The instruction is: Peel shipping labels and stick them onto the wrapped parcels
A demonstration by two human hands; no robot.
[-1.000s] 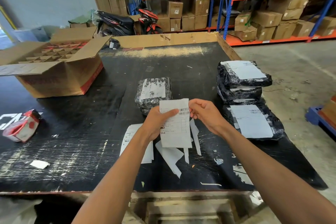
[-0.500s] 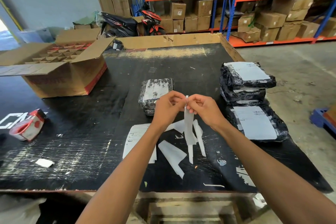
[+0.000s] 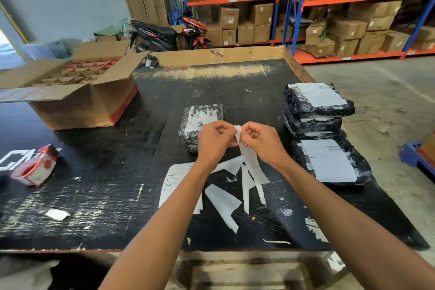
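— While both hands meet above the middle of the table (image 3: 98, 195), why is the label (image 3: 250, 160) hanging edge-on like that?

— I read it as a peel being started. My left hand (image 3: 215, 142) and right hand (image 3: 264, 143) each pinch the top corner of the label between thumb and fingertips, knuckles nearly touching, so the sheet droops down toward me and shows only a narrow face. I judge the pinch is there to split sticker from backing; I cannot see whether the layers have parted yet.

— And the white strips under your wrists?

— Those backing scraps (image 3: 223, 205) lie loose on the near part of the table, just below the hands, dropped where the peeling happens, I think. A printed sheet (image 3: 174, 179) lies flat to the left of them, partly under my left forearm.

— Where does this label go?

— Probably on the small parcel (image 3: 200, 120) just beyond my left hand, wrapped in black film. It already shows a white patch on top, so I am not sure it needs one.

— The pile on the right?

— The stacked parcels (image 3: 315, 106) carry labels and sit at the right edge, with another labelled parcel (image 3: 329, 160) flat in front, nearer me. I take that as the finished side, kept apart from the work spot. The open carton (image 3: 77, 101) sits far left and the tape dispenser (image 3: 35, 167) near left, both out of reach of my hands.
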